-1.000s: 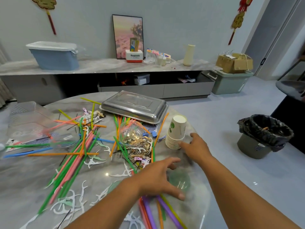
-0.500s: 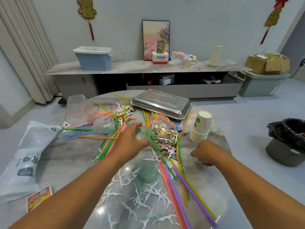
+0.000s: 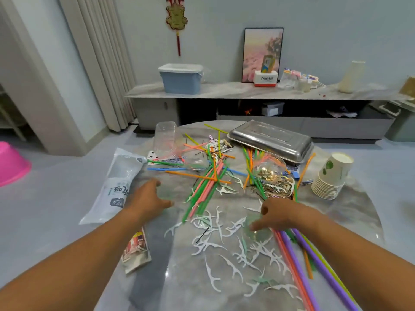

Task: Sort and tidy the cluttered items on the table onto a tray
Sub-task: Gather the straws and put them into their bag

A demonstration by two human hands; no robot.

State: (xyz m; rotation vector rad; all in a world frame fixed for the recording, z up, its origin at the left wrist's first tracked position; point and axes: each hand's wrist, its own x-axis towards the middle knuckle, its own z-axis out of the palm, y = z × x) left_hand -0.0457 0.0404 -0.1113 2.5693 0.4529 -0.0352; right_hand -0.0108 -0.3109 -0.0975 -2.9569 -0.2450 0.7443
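Note:
Coloured straws (image 3: 207, 187), white floss picks (image 3: 233, 250) and metal clips (image 3: 272, 184) lie scattered over the round marble table (image 3: 350, 212). A steel tray (image 3: 269, 140) rests upside down at the far side. My left hand (image 3: 146, 199) grips a clear greenish plastic cup (image 3: 167, 193) at the table's left part. My right hand (image 3: 284, 215) curls over another clear greenish cup (image 3: 258, 232), which lies among the floss picks beside long purple and red straws (image 3: 298, 261).
A stack of paper cups (image 3: 332, 176) stands at the right edge. A plastic sleeve of cups (image 3: 119, 182) and a small packet (image 3: 137, 250) overhang the left edge. A clear container (image 3: 166, 138) stands at the far left, with playing cards nearby. A pink basin (image 3: 11, 164) is on the floor.
My left hand carried the clear cup from the middle of the pile to the left. My right hand moved down onto the other clear cup. The view swung left.

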